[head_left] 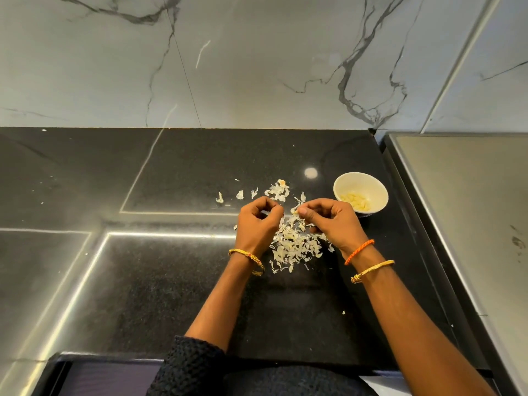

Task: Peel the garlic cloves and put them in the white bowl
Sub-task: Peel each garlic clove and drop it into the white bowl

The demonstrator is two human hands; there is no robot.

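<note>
A: Largest first. Black speckled table [171,281], glossy, with light strips reflected. Marble-veined wall [257,67] behind it. Grey steel surface [471,210] at the right edge.

B: And the white bowl [378,192]?

A: On the table just right of the hands, near the steel edge. Peeled cloves [355,200] lie in its bottom: pale yellow, smooth, a small heap.

B: Hands?

A: Left hand [258,224] has its fingers curled, tips drawn to the thumb; whatever it pinches is hidden or too small to tell. Right hand [331,221] has thumb and forefinger closed on a small pale bit, a garlic clove [295,212] or its skin, between the two hands above the pile.

B: The pile?

A: Papery skins [294,244] scattered under and beyond the hands, white, thin, curled flakes.

B: Handling?

A: My judgement: the clove is light and firm, slick once bare, so the grip belongs on its sides with fingertips while a nail lifts the skin at the tip. Skins are fragile and likely cling to fingers.
</note>
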